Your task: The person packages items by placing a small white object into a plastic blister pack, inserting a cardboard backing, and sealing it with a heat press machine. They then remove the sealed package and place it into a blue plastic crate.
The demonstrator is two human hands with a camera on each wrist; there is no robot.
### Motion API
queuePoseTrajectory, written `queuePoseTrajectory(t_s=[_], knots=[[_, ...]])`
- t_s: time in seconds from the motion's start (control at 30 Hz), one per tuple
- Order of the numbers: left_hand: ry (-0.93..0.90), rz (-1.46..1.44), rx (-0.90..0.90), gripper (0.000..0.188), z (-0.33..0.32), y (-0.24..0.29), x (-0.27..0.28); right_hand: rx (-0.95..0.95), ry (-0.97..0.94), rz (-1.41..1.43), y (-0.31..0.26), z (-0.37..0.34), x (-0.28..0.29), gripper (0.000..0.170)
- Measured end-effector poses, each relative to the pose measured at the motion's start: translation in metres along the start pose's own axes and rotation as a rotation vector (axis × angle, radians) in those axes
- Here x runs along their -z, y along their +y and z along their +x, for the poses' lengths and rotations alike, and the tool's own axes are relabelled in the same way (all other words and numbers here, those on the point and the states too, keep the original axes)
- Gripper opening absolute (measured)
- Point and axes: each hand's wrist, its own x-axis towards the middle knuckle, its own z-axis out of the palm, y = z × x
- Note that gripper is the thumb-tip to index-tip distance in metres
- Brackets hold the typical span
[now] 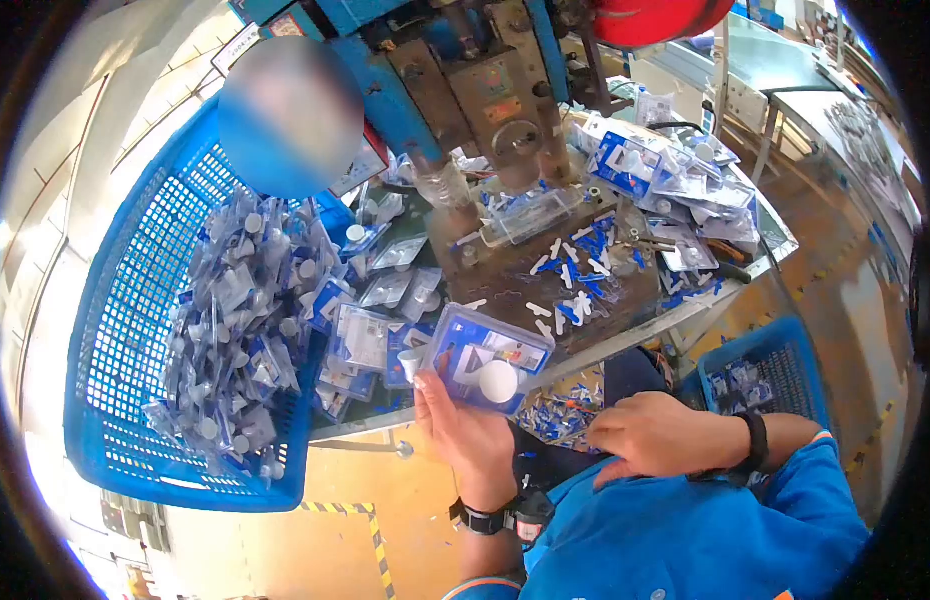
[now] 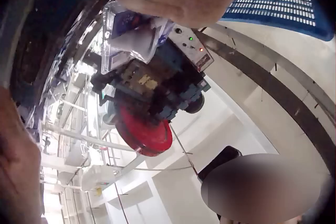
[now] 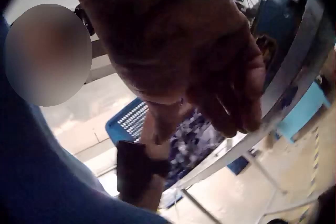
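Note:
My left hand [image 1: 463, 432] grips a clear plastic blister pack [image 1: 477, 345] by its left lower side, above the table's front edge. The pack has a blue printed card and a round white disc inside. In the left wrist view the same pack [image 2: 116, 56] shows beyond the hand, its front turned away. My right hand [image 1: 665, 432] is in front of my body, its fingers loosely bent and nothing seen in them. Close to its fingertips, below the table edge, lies a heap of small blue and white plastic pieces [image 1: 557, 412].
A large blue basket [image 1: 115, 330] full of similar packs stands at the left. A press machine [image 1: 485, 90] rises behind the table, with loose white and blue pieces [image 1: 575, 275] before it. More packs [image 1: 675, 180] pile up at the right. A smaller blue basket [image 1: 810, 375] stands lower right.

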Motion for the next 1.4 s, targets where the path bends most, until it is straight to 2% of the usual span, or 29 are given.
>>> queuePoseTrajectory(t_s=[0.1, 0.13, 0.17, 0.23, 0.27, 0.3, 0.33, 0.37, 0.43, 0.5, 0.57, 0.6, 0.67, 0.77, 0.8, 0.87, 0.9, 0.93, 1.03, 1.1, 1.13, 1.17, 1.2, 1.23, 1.3, 1.37, 1.4], knots=[[-0.088, 0.037, 0.054, 0.037, -0.010, -0.020, 0.005, -0.208, 0.141, 0.085, 0.019, -0.015, -0.010, 0.059], [-0.045, -0.029, 0.213, 0.038, -0.018, -0.020, -0.003, -0.402, 0.105, 0.264, 0.017, -0.016, 0.003, 0.067], [-0.130, 0.046, 0.213, 0.040, -0.025, -0.026, -0.002, -0.440, 0.154, 0.379, 0.016, -0.019, 0.007, 0.066], [-0.139, -0.029, 0.414, 0.037, -0.035, -0.037, -0.008, -0.503, 0.254, 0.612, 0.017, -0.022, 0.010, 0.066], [-0.276, 0.292, 0.295, 0.036, -0.039, -0.049, -0.003, -0.441, 0.404, 0.729, 0.013, -0.022, 0.011, 0.057], [-0.404, 0.615, 0.171, 0.036, -0.040, -0.059, 0.005, -0.531, 0.422, 0.827, 0.014, -0.029, 0.005, 0.053], [-0.543, 0.845, 0.107, 0.031, -0.050, -0.039, -0.021, -0.624, 0.437, 0.924, 0.019, -0.044, 0.000, 0.049], [-0.508, 0.628, 0.246, 0.028, -0.056, -0.065, -0.012, -0.721, 0.454, 1.018, 0.025, -0.057, -0.003, 0.045], [-0.773, 0.734, 0.189, 0.024, -0.047, -0.047, -0.017, -0.684, 0.559, 0.660, 0.024, -0.081, 0.014, 0.030], [-0.704, 1.044, -0.487, 0.018, -0.018, -0.032, -0.008, -0.793, 0.468, 0.320, 0.017, -0.119, 0.048, 0.024], [-0.381, 1.228, -0.533, 0.018, 0.016, -0.007, 0.021, -1.044, 0.192, 0.111, 0.025, -0.176, 0.066, 0.031], [-0.200, 1.304, -0.528, 0.021, 0.036, 0.007, 0.039, -1.154, 0.157, -0.070, 0.036, -0.211, 0.053, 0.034], [0.061, 1.586, -0.758, 0.035, 0.082, 0.019, 0.097, -1.356, 0.080, -0.449, 0.050, -0.266, 0.024, 0.041], [0.184, 1.863, -0.692, 0.051, 0.096, 0.021, 0.131, -1.235, 0.195, -0.487, 0.048, -0.255, 0.026, 0.046], [0.174, 1.869, -0.397, 0.060, 0.094, 0.021, 0.128, -1.156, 0.249, -0.393, 0.047, -0.238, 0.030, 0.045], [0.201, 1.715, -0.330, 0.054, 0.093, 0.013, 0.120, -0.992, 0.362, -0.222, 0.046, -0.175, 0.048, 0.042], [0.214, 1.632, -0.296, 0.051, 0.094, 0.010, 0.117, -0.935, 0.327, -0.196, 0.042, -0.147, 0.057, 0.040], [0.183, 1.552, -0.339, 0.048, 0.096, 0.009, 0.123, -0.882, 0.294, -0.175, 0.038, -0.122, 0.066, 0.039], [0.185, 1.243, -0.294, 0.043, 0.096, 0.023, 0.144, -0.605, 0.246, -0.160, 0.036, -0.083, 0.074, 0.033], [0.205, 1.085, -0.506, 0.034, 0.066, 0.045, 0.111, -0.466, 0.180, -0.085, 0.030, -0.065, 0.085, 0.032], [0.199, 1.221, -0.704, 0.032, 0.050, 0.054, 0.086, -0.419, 0.138, -0.032, 0.026, -0.057, 0.089, 0.033], [0.199, 1.352, -0.906, 0.030, 0.033, 0.056, 0.061, -0.367, 0.183, 0.041, 0.023, -0.047, 0.089, 0.034], [-0.001, 1.454, -1.048, 0.029, 0.023, 0.056, 0.038, -0.308, 0.222, 0.114, 0.022, -0.035, 0.089, 0.036], [-0.204, 1.543, -1.193, 0.029, 0.020, 0.050, 0.015, -0.204, 0.350, 0.049, 0.021, -0.020, 0.086, 0.038], [-0.661, 1.557, -1.341, 0.029, 0.026, 0.029, -0.021, -0.044, 0.542, -0.114, 0.026, 0.013, 0.080, 0.041], [-0.818, 1.560, -1.299, 0.028, 0.019, 0.007, -0.058, 0.053, 0.671, -0.311, 0.040, 0.040, 0.078, 0.043], [-0.825, 1.533, -1.318, 0.026, 0.018, -0.003, -0.068, 0.045, 0.659, -0.334, 0.049, 0.047, 0.077, 0.042]])
